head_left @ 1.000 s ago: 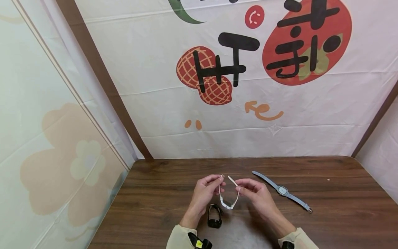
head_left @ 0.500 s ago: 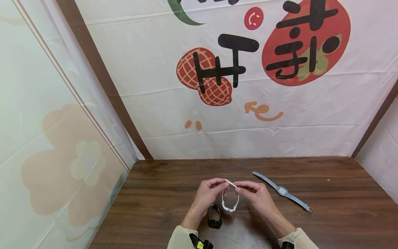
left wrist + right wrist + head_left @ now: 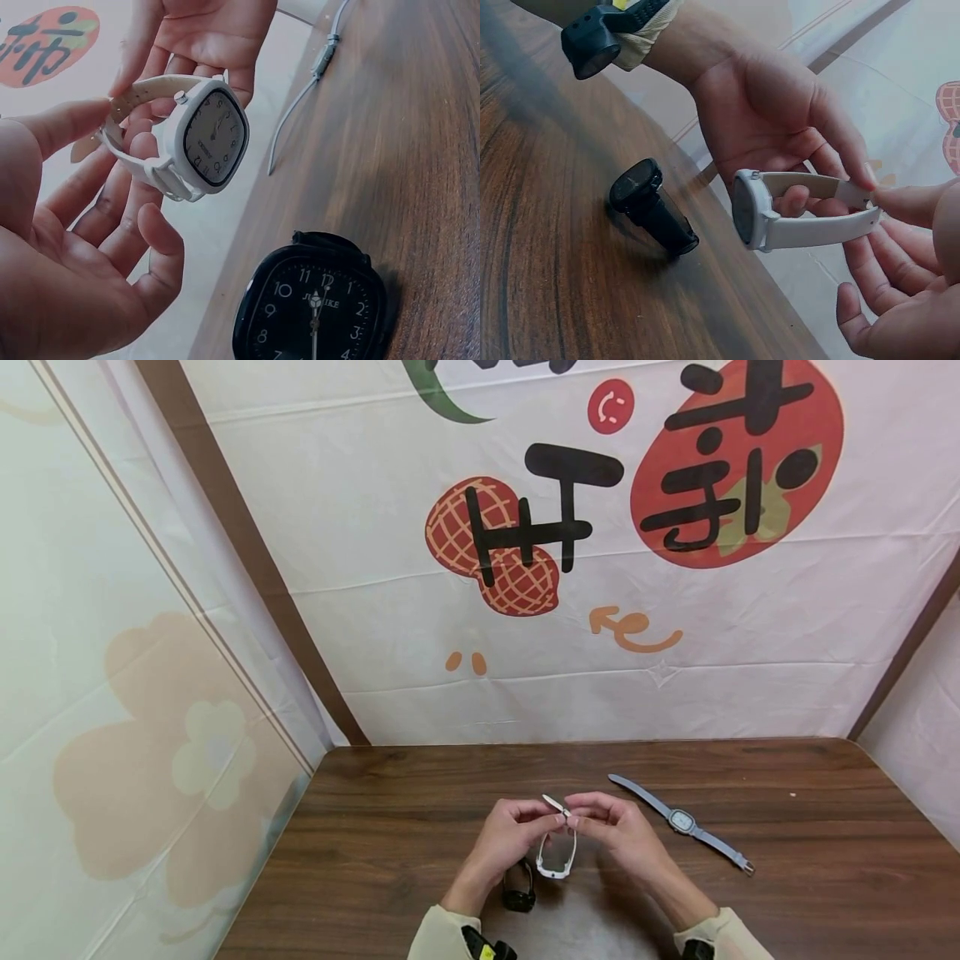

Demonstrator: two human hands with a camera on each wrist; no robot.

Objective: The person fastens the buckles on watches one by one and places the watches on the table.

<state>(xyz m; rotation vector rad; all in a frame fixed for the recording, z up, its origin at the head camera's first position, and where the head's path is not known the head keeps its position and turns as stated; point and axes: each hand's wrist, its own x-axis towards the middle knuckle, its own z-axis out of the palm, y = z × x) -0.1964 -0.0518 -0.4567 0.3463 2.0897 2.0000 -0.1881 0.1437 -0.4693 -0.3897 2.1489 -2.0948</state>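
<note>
A white wristwatch with a squarish case is held above the table, its strap bent into a loop. My left hand and right hand pinch the strap ends between thumb and fingers, where one end overlaps the other. One pale strap tip sticks up past the fingertips in the head view. The white watch's dial faces the black watch side in the left wrist view. In the right wrist view the strap shows from its side; fingers partly hide the buckle. A black wristwatch stands on the table beside my left hand.
A light blue wristwatch lies stretched out on the brown wooden table, right of my right hand. A printed cloth hangs behind the table's back edge. Wrist-worn devices sit over the sleeves.
The white watch's strap ends, apart a second ago, have come together and overlap. My left hand has moved right toward my right hand. The black and blue watches have stayed put.
</note>
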